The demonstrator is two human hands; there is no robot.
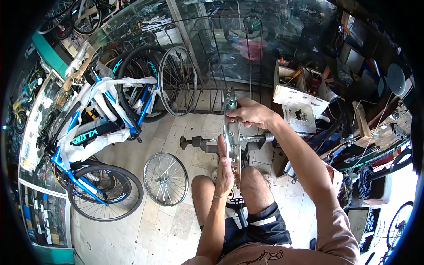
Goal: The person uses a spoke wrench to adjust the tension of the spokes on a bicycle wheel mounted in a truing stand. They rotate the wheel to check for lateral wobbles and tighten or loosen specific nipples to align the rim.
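A silver bicycle wheel rim (232, 139) stands upright between my knees, seen edge-on, with several spoke nipples along its inner channel. It sits in a dark metal wheel stand (207, 144) whose arms reach out to both sides at the hub. My left hand (225, 173) lies along the rim's left side near my knees, fingers stretched out and pointing away from me. Farther up, my right hand (255, 113) has its fingers curled and pinched at the rim's right edge. Whether something small is between those fingertips is hidden.
To the left stand a blue bicycle frame (77, 179) in white wrapping and several wheels. A bare spoked wheel (166, 179) lies on the tiled floor (132, 238). At right are a white drawer box (299, 95) of tools and a white tray (304, 124). Glass cabinets (212, 39) line the back.
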